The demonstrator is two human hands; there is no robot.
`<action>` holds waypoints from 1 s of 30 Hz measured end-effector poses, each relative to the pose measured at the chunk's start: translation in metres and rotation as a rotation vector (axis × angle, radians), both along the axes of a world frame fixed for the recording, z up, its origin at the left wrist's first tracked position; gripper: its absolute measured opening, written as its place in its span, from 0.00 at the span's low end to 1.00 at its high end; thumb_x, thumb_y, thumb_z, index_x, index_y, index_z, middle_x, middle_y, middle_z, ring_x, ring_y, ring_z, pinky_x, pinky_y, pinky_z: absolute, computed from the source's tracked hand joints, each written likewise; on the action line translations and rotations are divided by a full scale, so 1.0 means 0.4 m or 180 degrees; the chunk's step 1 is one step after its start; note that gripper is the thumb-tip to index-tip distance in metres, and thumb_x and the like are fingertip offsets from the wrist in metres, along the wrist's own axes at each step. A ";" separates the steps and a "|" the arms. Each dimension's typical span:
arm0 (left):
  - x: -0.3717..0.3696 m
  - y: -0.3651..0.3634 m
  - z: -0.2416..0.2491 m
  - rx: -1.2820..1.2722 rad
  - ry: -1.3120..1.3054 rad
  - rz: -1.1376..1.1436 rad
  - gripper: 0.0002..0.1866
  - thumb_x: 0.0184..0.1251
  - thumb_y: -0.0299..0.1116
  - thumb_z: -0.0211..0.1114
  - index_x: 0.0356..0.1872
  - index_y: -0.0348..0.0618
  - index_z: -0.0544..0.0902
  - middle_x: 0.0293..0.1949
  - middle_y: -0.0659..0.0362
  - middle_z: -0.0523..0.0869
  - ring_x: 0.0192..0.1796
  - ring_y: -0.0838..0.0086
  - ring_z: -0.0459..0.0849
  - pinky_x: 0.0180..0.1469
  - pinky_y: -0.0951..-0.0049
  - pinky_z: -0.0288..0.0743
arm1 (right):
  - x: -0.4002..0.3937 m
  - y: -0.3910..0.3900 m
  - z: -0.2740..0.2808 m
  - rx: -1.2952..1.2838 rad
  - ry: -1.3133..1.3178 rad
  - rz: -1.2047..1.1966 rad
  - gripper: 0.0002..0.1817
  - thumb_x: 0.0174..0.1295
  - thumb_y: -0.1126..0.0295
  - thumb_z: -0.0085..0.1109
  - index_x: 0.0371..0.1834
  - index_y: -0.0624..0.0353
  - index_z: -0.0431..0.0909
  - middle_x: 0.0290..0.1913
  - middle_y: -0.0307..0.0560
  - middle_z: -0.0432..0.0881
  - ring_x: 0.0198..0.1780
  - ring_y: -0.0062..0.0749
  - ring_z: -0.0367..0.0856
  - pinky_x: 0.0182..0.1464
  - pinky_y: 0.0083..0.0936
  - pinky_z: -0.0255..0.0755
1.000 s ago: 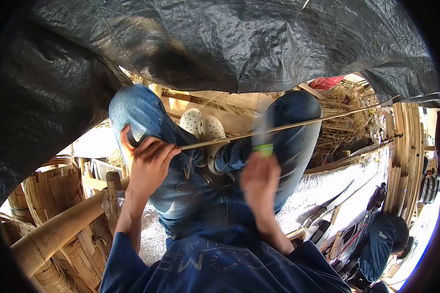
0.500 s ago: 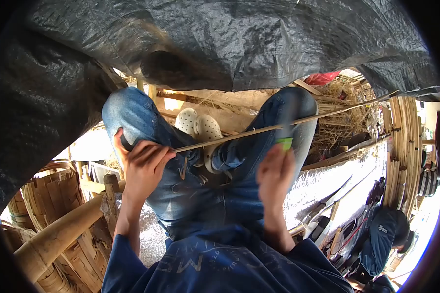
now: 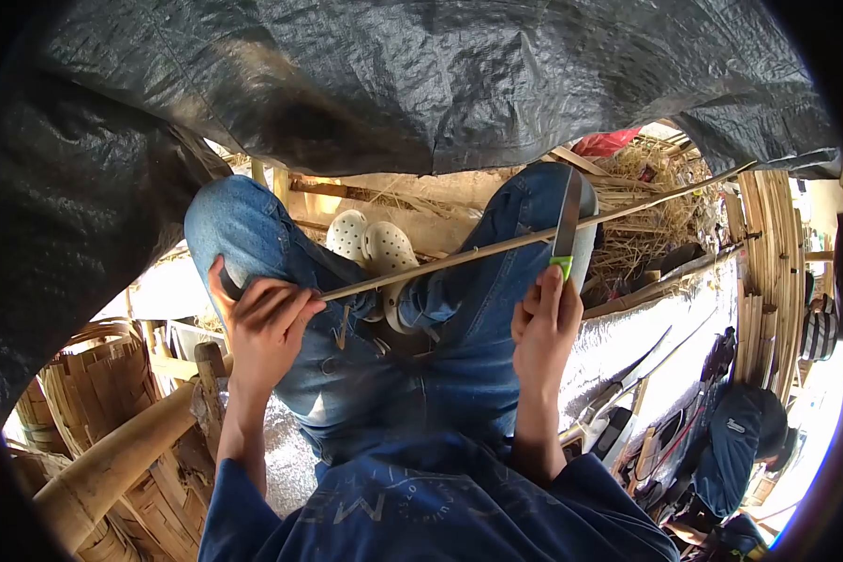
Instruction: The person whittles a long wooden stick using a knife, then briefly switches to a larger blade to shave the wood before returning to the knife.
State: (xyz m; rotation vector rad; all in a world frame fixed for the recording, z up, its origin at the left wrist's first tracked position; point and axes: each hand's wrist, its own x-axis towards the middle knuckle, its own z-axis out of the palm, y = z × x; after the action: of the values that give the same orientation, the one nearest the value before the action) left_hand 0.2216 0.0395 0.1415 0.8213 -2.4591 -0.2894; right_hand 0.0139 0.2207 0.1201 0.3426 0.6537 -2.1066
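My left hand (image 3: 264,323) is closed around the near end of a long thin bamboo strip (image 3: 459,258), resting by my left knee. The strip slants up to the right across both legs, its far end reaching past my right knee. My right hand (image 3: 546,323) grips a knife by its green handle, most of which is hidden in my fingers. The knife's blade (image 3: 569,214) points up and away from me, crossing the strip in this view near my right knee.
A black plastic sheet (image 3: 347,84) hangs in front of me. Woven bamboo baskets (image 3: 103,393) and a thick bamboo pole (image 3: 112,459) are at left. Split bamboo (image 3: 768,272) is stacked at right, near straw (image 3: 651,201). Another person (image 3: 731,450) is at lower right.
My right hand has moved slightly right along the strip, and the knife, blurred before, now shows sharply. My left hand keeps its hold on the strip.
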 end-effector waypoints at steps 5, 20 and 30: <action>-0.002 -0.004 -0.003 -0.0142 -0.0007 -0.0050 0.06 0.48 0.33 0.73 0.26 0.46 0.86 0.24 0.68 0.83 0.33 0.79 0.81 0.70 0.44 0.44 | 0.045 -0.022 0.041 0.1690 0.1970 0.0800 0.07 0.67 0.73 0.50 0.45 0.62 0.72 0.39 0.48 0.76 0.37 0.28 0.76 0.38 0.27 0.71; -0.003 -0.003 -0.011 -0.0248 -0.0046 0.0002 0.07 0.49 0.33 0.73 0.28 0.45 0.86 0.26 0.67 0.84 0.37 0.76 0.81 0.68 0.46 0.51 | 0.101 -0.049 -0.009 0.2461 0.5715 0.0027 0.09 0.64 0.76 0.55 0.45 0.62 0.69 0.39 0.48 0.77 0.36 0.34 0.78 0.39 0.31 0.72; 0.012 -0.001 -0.010 -0.0234 -0.0006 0.0012 0.07 0.49 0.30 0.72 0.30 0.43 0.85 0.28 0.66 0.85 0.38 0.74 0.81 0.67 0.47 0.52 | 0.034 -0.086 0.100 0.1358 0.0301 0.0073 0.10 0.72 0.62 0.43 0.37 0.54 0.70 0.21 0.36 0.71 0.17 0.20 0.67 0.18 0.17 0.60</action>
State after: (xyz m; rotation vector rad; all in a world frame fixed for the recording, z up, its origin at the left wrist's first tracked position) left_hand 0.2263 0.0390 0.1374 0.7954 -2.4542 -0.1956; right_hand 0.0274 0.1864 0.1600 0.4680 1.1614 -1.9594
